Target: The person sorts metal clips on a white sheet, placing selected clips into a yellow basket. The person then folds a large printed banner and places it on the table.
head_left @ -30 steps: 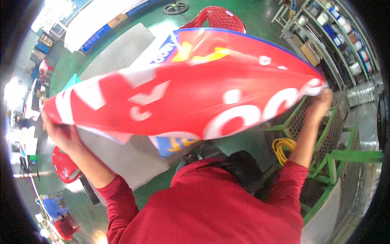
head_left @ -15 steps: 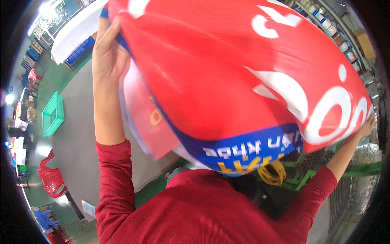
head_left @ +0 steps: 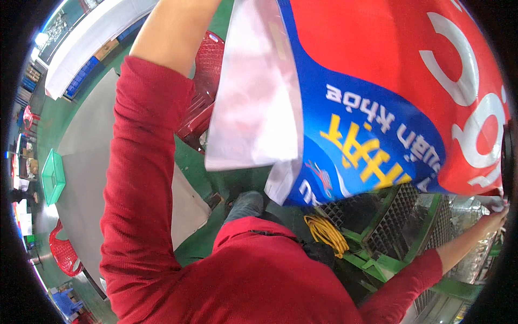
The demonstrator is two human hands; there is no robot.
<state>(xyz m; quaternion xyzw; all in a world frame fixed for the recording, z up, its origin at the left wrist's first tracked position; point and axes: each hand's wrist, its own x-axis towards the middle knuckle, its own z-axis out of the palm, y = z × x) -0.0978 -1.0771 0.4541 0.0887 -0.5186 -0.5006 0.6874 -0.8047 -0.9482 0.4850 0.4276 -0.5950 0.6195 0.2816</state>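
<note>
A large printed banner (head_left: 372, 48), red and blue with white and yellow lettering, hangs in front of me and fills the upper right. Along its left side a pale whitish underside (head_left: 253, 119) shows, with a corner folded at the bottom. At the far right rim my right hand (head_left: 491, 220) is closed on the banner's lower edge; its fingertips are partly hidden. My left arm is raised past the top edge, so only the sleeve and forearm show and the hand is out of view.
A grey table (head_left: 81, 146) with a green plastic basket (head_left: 53, 177) stands left. Red plastic chairs (head_left: 202, 102) (head_left: 63, 251) are near it. Below the banner are a green metal frame (head_left: 386, 264) with mesh and a coil of yellow hose (head_left: 326, 235). A white-covered table (head_left: 97, 43) is farther off.
My left arm has gone up and out past the top edge. The banner has swung right and opened out, baring more of its blue part and pale underside. My right hand has lowered.
</note>
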